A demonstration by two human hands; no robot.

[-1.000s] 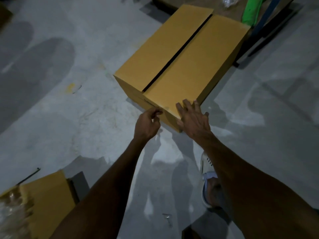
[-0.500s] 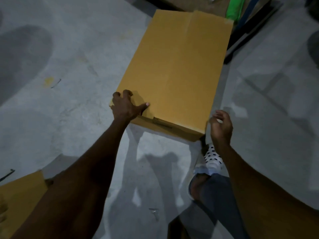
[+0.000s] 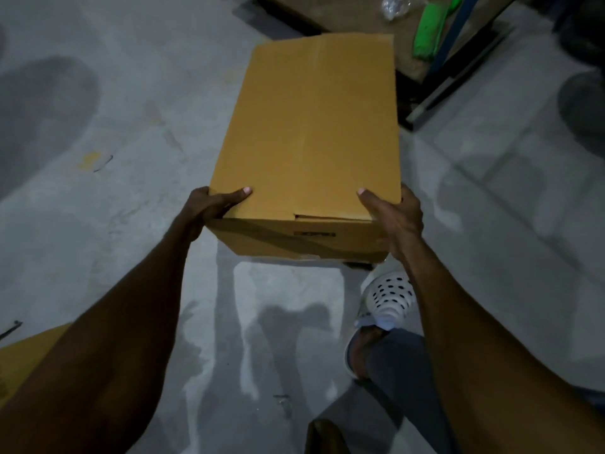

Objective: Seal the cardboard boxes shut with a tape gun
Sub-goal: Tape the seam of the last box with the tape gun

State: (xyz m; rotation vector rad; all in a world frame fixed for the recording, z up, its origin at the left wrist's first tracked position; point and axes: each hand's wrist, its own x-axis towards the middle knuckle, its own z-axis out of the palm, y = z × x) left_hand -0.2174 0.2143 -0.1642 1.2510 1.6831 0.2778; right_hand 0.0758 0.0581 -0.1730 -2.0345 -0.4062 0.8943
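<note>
Second cardboard piece (image 3: 29, 358): lower left edge, on grey floor (image 3: 131, 240). Left hand (image 3: 209, 206): thumb over top, fingers wrapped round near-left corner of cardboard box (image 3: 311, 132). Box: centre, plain side up. Right hand (image 3: 397, 217): gripping near-right corner. White perforated shoe (image 3: 386, 298): below it.

No legible text, brand, number or sign in the head view. One small dark rectangular mark (image 3: 314, 234) sits on the near side face of the yellow-brown cardboard box (image 3: 311, 126); whatever it carries is too blurred to read.
</note>
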